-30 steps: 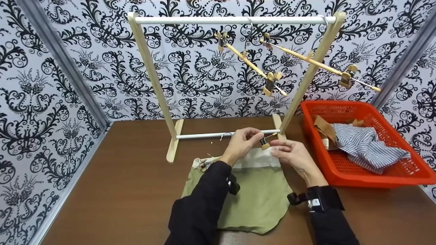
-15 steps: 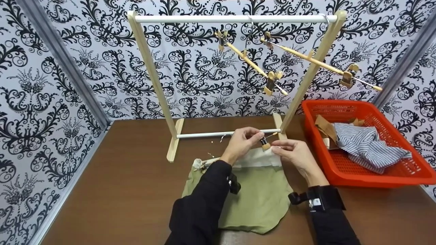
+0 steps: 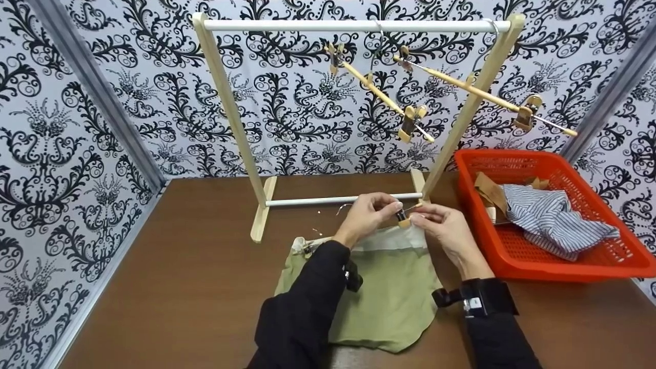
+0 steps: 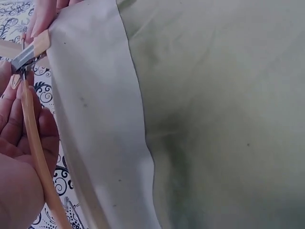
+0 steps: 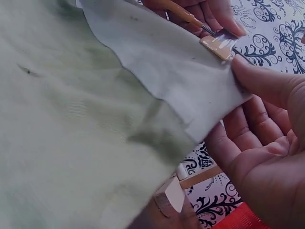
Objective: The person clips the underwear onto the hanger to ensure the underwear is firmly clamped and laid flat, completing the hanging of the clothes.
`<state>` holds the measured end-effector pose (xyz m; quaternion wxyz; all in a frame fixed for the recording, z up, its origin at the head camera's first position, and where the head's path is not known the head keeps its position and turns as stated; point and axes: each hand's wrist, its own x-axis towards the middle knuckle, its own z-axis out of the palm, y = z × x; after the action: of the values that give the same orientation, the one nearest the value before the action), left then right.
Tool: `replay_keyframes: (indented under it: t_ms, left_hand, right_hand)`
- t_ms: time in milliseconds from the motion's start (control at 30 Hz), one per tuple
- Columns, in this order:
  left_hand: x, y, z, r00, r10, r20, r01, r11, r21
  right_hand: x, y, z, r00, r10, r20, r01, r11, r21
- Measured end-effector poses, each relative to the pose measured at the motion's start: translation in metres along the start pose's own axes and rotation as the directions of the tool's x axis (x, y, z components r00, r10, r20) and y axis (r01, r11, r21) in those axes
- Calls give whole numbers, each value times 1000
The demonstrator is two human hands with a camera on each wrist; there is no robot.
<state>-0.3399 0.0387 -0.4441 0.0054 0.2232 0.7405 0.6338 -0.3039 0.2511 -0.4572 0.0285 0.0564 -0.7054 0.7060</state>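
Note:
A green cloth point(image 3: 389, 297) with a white band along its far edge hangs down in front of me. My left hand point(image 3: 365, 218) pinches a clip point(image 3: 403, 220) of a wooden clip hanger, whose bar point(image 4: 35, 129) crosses the palm in the left wrist view. The clip's wooden pad point(image 5: 217, 47) lies against the band near its right corner. My right hand point(image 3: 451, 236) pinches that corner between thumb and fingers, right beside the clip. At the band's left end another clip point(image 3: 307, 249) is partly hidden by my left sleeve.
A wooden rack point(image 3: 230, 102) with a white top rail point(image 3: 307, 25) stands behind. Two clip hangers hang from it, the left hanger point(image 3: 379, 92) and the right hanger point(image 3: 466, 87). At right, a red basket point(image 3: 564, 269) holds a striped cloth point(image 3: 553, 215) and brown cloth point(image 3: 489, 192).
Both hands have shifted slightly right or up with the clip. My right hand's fingers have come closer to the clip at the cloth's corner.

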Motion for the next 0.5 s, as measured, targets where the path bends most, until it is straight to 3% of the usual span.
replay_keyframes:
  t_ms: [133, 233, 500]
  left_hand:
    - [2, 2, -2, 999, 10, -52, -13, 998, -57]
    - [4, 4, -3, 998, 22, -58, -26, 996, -80]
    - [5, 5, -3, 998, 34, -52, -38, 995, -95]
  right_hand:
    - [-1, -1, -2, 998, 16, 56, -18, 999, 35]
    - [-1, -3, -2, 996, 3, 95, -9, 998, 58]
    - [0, -2, -2, 996, -42, 82, 33, 994, 102]
